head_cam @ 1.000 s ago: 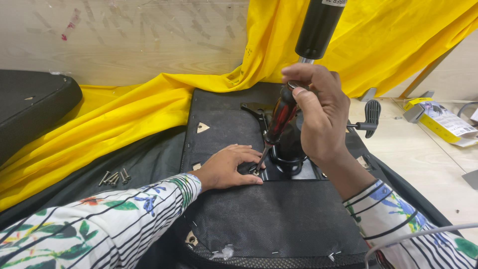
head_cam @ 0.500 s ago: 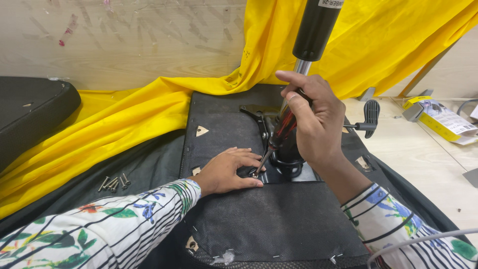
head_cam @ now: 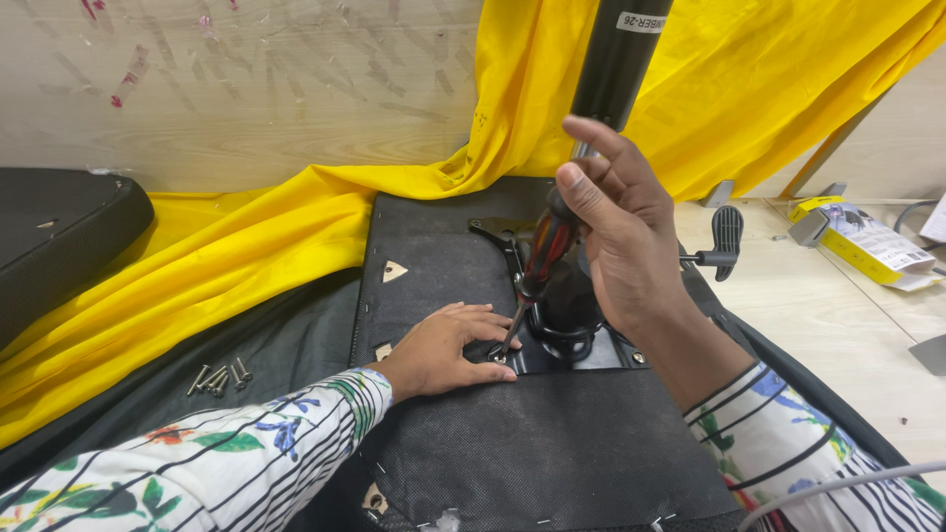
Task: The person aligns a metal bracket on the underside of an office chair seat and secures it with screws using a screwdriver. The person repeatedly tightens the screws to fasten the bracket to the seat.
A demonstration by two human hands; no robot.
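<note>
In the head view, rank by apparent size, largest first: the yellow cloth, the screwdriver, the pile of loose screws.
1. yellow cloth
2. screwdriver, held in the right hand
3. pile of loose screws

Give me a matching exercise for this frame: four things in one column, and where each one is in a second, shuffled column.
Things:
1. screwdriver
2. left hand
3. loose screws
4. yellow box

Places:
A. on the dark cloth, left of the chair base
B. gripped in the right hand, tip down at the metal plate
C. on the pale floor at the right edge
D. flat on the black underside of the seat, fingers beside the screwdriver tip

Pairs: 1-B, 2-D, 3-A, 4-C
</note>
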